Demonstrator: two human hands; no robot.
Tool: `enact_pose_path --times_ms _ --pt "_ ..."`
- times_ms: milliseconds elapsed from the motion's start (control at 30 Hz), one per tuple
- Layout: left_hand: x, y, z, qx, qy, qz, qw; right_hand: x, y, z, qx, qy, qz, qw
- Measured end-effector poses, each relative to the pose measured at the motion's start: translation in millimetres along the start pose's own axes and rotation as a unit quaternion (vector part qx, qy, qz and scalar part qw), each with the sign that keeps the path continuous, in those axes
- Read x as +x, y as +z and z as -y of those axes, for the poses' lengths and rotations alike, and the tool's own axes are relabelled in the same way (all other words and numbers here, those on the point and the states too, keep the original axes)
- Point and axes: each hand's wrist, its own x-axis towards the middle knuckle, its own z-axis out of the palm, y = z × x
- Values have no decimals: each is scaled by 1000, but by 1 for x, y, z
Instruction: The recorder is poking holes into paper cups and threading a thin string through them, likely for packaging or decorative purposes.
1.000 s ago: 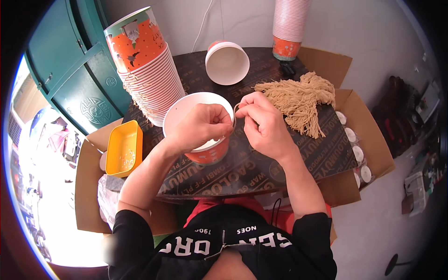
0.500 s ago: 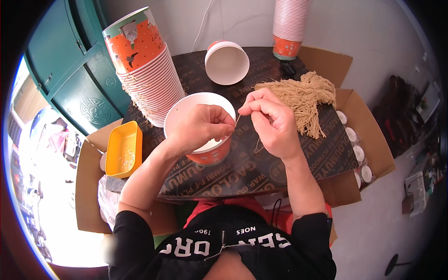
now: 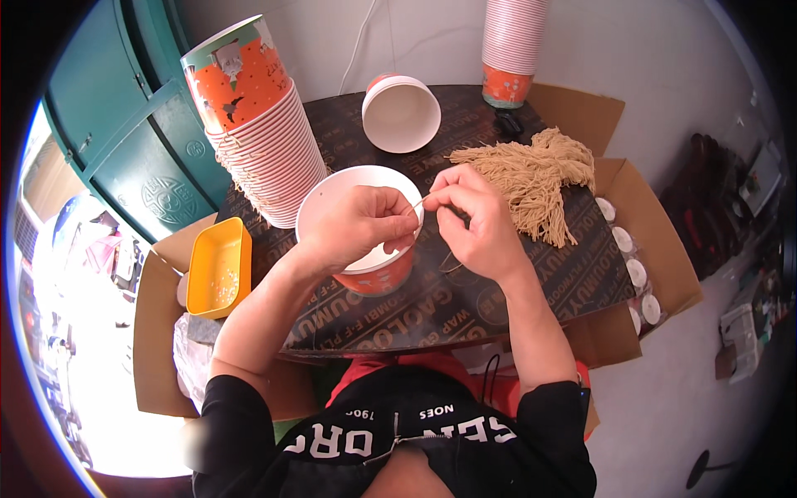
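Above the rim of an orange paper bucket [image 3: 383, 280] with a white inside, my left hand [image 3: 365, 226] pinches a thin tan string [image 3: 420, 203] between thumb and fingertips. My right hand [image 3: 477, 222] is just beside it, its fingers curled on the other end of the short stretch between the hands. A loose length appears to hang below my right hand over the dark table [image 3: 398, 322]. To the right lies a bundle of tan strings [image 3: 544, 178], spread into loose strands. My left hand hides part of the bucket's opening.
A tall leaning stack of paper buckets [image 3: 274, 158] stands at the left, strings hanging on its side. Behind lies a tipped bucket [image 3: 402, 116]; another stack [image 3: 508, 50] is at the back right. A yellow tray [image 3: 219, 266] and open cardboard boxes [image 3: 656, 241] flank the table.
My right hand's fingers have opened slightly, the thumb coming away from the fist. The string between my hands now slants up toward the right fingertips. My left hand stays nearly in place.
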Motion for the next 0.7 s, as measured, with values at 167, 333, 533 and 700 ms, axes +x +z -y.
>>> enact_pose_path --times_ms 167,333,533,700 --pt "-1 0 -1 -9 5 -3 1000 -11 7 2 -19 -1 19 1000" --pt "-1 -1 -1 7 -4 -17 1000 -12 15 -2 -24 -18 14 999" --pt "0 -2 -2 -57 -8 -20 998 -18 16 0 18 16 -9 1000" --pt "2 -4 5 -52 -9 -30 998 -20 19 3 45 -9 11 999"
